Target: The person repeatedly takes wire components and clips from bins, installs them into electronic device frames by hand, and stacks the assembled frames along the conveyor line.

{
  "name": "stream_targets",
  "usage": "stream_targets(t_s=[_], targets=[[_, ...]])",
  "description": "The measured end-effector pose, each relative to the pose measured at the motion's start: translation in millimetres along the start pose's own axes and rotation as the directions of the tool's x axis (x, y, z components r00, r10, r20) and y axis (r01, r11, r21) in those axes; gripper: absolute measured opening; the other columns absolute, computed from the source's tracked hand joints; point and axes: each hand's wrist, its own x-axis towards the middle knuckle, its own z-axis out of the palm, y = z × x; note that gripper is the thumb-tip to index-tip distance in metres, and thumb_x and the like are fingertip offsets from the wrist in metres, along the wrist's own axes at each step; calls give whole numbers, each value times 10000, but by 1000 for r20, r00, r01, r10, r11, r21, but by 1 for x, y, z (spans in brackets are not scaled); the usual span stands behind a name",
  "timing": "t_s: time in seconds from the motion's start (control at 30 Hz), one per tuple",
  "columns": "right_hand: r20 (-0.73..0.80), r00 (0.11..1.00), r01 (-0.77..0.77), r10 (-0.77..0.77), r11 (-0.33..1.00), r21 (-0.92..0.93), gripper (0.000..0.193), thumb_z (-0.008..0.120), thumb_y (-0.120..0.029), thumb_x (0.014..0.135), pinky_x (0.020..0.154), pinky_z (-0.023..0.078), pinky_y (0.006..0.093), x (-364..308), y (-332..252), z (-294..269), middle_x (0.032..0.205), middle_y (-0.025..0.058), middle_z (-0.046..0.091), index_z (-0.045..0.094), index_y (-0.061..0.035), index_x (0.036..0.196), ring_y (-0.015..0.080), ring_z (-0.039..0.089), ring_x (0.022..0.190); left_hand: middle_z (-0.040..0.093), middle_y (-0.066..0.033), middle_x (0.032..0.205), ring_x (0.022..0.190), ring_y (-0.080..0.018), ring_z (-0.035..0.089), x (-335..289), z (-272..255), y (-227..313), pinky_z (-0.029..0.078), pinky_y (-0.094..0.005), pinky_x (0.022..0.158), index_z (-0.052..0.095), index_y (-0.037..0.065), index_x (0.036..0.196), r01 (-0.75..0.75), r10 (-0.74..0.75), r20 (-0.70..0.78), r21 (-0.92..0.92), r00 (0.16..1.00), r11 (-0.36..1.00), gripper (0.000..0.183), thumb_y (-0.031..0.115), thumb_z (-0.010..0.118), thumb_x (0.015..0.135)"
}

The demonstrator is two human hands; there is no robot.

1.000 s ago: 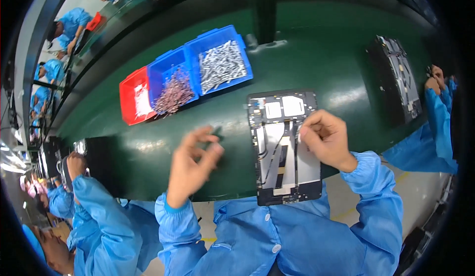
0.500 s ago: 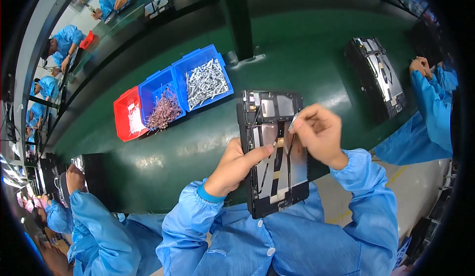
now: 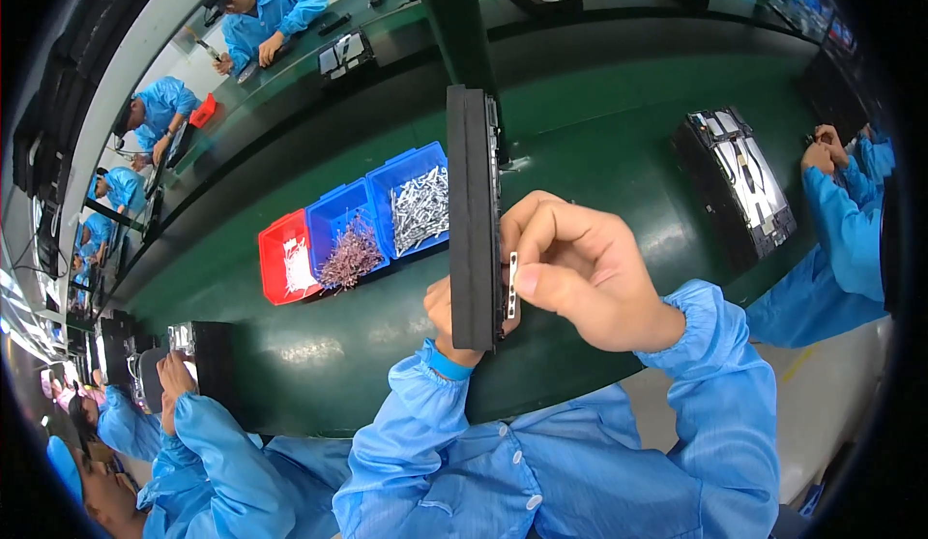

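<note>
My left hand grips the lower end of a black opened tablet, seemingly stacked with foam or another frame. It is tipped up, so its long edge faces me; most of my left fingers are hidden behind it. At that edge my right hand pinches a narrow, whitish strip with dark spots between thumb and fingers. The strip stands upright close against the tablet's side; whether it touches I cannot tell.
Left of the tablet, a red bin holds white slips, one blue bin reddish wired parts, another blue bin silvery strips. A tablet stack lies right on the green bench. A green post rises behind. Co-workers sit both sides.
The tablet has turned from showing its open inside to standing on edge, and has risen. My right hand has moved left and down from over the inside to the side edge.
</note>
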Motion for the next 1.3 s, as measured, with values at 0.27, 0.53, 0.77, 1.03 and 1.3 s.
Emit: stream_targets(t_s=[0.27,0.53,0.77,1.03,1.3], targets=[[-44,999,-10,10,1000,5,27,614,27,884,793,456,260,1,3,0,961,67,558,590,19,887,95,543,878,697,-108,827,651,-260,692,9,-5,7,536,-311,552,696,5,969,-56,57,-9,70,998,996,275,42,754,704],[-49,999,0,-1,1000,-29,34,621,26,879,793,456,258,0,2,1,957,65,552,590,22,865,94,538,871,694,-124,831,672,-278,700,0,-2,6,543,-322,565,686,-15,974,26,-25,8,-8,1000,1000,265,49,755,726],[-30,999,11,-13,997,-80,73,602,-28,893,763,415,256,-1,-1,4,956,72,509,559,2,843,100,478,847,685,-128,800,652,-278,692,-6,0,4,540,-325,556,682,-24,943,88,-87,17,-53,996,995,241,57,761,730],[-19,1000,9,-11,998,-61,42,635,31,858,790,461,261,-1,-2,-1,956,71,538,594,35,857,100,538,869,676,-129,785,638,-282,685,-6,0,3,533,-330,543,675,-28,926,68,-67,20,-55,998,996,231,54,766,729],[-5,1000,-15,15,999,-47,32,629,47,844,794,468,267,-2,-4,-1,958,79,545,600,36,836,107,551,870,675,-132,787,647,-288,684,-4,-3,5,527,-337,538,674,-35,935,45,-43,29,-73,999,996,241,50,760,727]])
